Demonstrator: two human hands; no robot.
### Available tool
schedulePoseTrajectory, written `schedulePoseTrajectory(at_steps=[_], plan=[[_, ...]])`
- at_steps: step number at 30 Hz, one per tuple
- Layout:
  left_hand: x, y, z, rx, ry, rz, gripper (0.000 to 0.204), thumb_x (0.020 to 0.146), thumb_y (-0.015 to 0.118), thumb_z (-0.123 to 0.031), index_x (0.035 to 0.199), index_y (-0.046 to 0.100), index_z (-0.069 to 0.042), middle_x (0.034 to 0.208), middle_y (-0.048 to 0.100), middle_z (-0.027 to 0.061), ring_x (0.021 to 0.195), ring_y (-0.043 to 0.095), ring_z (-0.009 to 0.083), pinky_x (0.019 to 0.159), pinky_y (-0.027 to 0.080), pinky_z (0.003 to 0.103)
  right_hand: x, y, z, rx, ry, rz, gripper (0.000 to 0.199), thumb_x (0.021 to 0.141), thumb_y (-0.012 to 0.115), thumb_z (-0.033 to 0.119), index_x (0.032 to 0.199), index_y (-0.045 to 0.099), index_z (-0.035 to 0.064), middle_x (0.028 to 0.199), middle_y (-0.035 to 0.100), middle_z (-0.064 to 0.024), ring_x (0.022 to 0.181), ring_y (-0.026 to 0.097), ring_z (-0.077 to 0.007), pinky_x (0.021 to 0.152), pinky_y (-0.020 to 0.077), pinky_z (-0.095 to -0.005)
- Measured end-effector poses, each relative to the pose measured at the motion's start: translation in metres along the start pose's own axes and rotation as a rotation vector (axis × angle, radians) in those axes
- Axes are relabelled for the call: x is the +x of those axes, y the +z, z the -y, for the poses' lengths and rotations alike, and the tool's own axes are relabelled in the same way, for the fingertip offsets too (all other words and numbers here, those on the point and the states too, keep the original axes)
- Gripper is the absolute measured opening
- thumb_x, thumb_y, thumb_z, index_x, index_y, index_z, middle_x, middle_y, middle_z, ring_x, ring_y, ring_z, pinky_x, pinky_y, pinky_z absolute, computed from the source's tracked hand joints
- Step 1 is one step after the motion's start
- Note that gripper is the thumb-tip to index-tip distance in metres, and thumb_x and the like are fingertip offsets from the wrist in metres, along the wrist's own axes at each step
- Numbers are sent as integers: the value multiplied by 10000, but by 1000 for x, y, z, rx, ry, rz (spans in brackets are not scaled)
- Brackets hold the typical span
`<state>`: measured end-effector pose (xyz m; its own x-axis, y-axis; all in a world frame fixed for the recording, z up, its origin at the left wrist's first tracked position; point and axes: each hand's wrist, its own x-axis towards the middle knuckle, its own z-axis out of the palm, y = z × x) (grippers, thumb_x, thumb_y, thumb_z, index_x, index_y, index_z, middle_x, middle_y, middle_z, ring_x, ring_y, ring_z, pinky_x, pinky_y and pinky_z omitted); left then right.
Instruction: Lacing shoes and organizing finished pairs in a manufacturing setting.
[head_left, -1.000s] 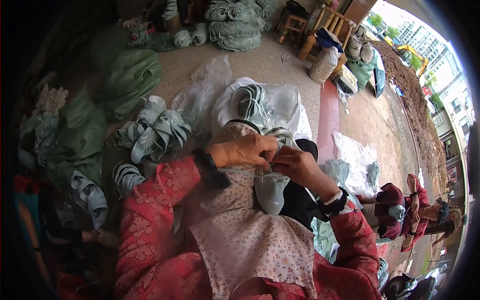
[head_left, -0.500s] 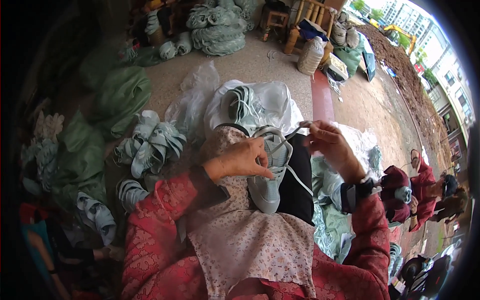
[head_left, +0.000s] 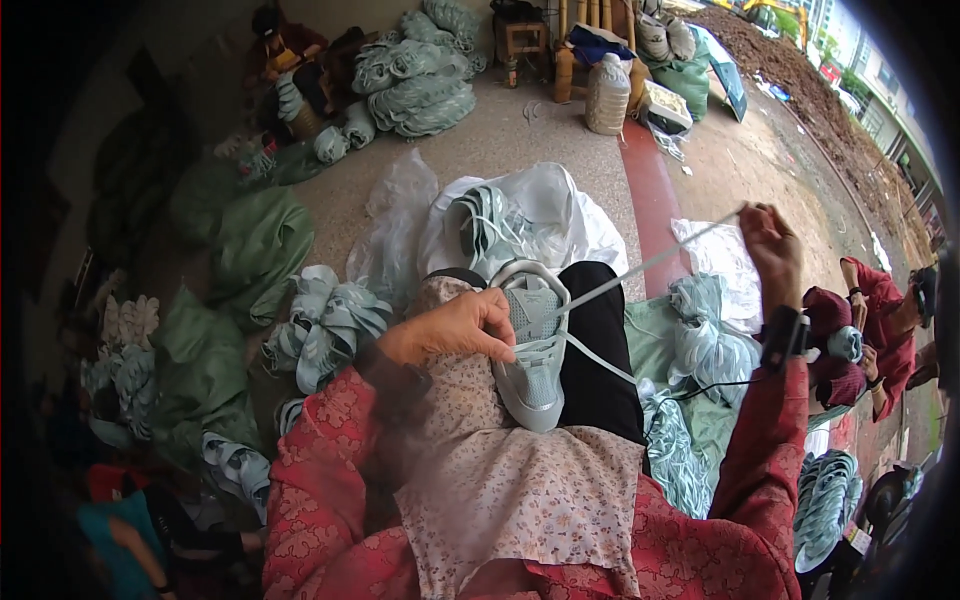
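Note:
A pale grey-green sneaker lies on my lap, toe toward me, over the flowered apron and one black trouser leg. My left hand has its thumb and forefinger pressed together on the shoe's left side, by the lower lacing. Out to the right, my right hand is raised, fingers closed on one end of a light shoelace. That lace runs taut in a slanting line down to the eyelets. Another loose stretch of lace loops from the shoe's right edge across the black leg.
Beyond my knees, a white plastic bag holds more shoe uppers. Bundled uppers and green sacks lie to the left. Tied lace bundles are at my right. Other people sit at the right, far left and lower left.
My right hand has swung outward and up to the right, drawing the lace out long and straight. My left hand stays at the shoe, its fingers now closer together. The view has shifted slightly.

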<state>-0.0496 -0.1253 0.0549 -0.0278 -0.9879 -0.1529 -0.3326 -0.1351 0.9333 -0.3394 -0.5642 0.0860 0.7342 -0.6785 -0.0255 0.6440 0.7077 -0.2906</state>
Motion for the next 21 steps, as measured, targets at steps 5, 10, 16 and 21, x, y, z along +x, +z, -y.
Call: schedulePoseTrajectory(at_steps=[5, 10, 16, 21], plan=[[-1, 3, -1, 56, 9, -26, 197, 735, 838, -158, 875, 735, -64, 967, 466, -22, 925, 496, 98, 812, 400, 221, -27, -42, 52, 108, -171, -140, 83, 942, 548, -11, 899, 491, -54, 789, 492, -84, 649, 466, -173, 893, 475, -422], [10, 5, 21, -327, -105, -337, 280, 776, 811, -211, 994, 705, -71, 905, 537, -16, 826, 508, 85, 730, 450, 231, -46, -66, 42, 18, -223, -229, 112, 952, 550, 37, 1004, 545, -62, 913, 598, -137, 787, 590, -235, 831, 518, -402], [34, -5, 21, -52, -6, -468, 320, 809, 800, -255, 999, 685, -25, 865, 584, -30, 745, 501, 57, 714, 451, 218, -82, -15, 19, -72, -36, 100, 153, 985, 524, 89, 1072, 552, -34, 971, 645, -140, 901, 630, -253, 858, 514, -385], [36, -9, 12, -136, -96, -360, 305, 821, 795, -251, 955, 683, -1, 833, 584, -41, 755, 506, 49, 707, 444, 210, -96, 8, 13, -157, -112, 113, 315, 976, 482, -18, 1290, 485, -47, 1195, 621, -172, 982, 641, -242, 827, 549, -353]])
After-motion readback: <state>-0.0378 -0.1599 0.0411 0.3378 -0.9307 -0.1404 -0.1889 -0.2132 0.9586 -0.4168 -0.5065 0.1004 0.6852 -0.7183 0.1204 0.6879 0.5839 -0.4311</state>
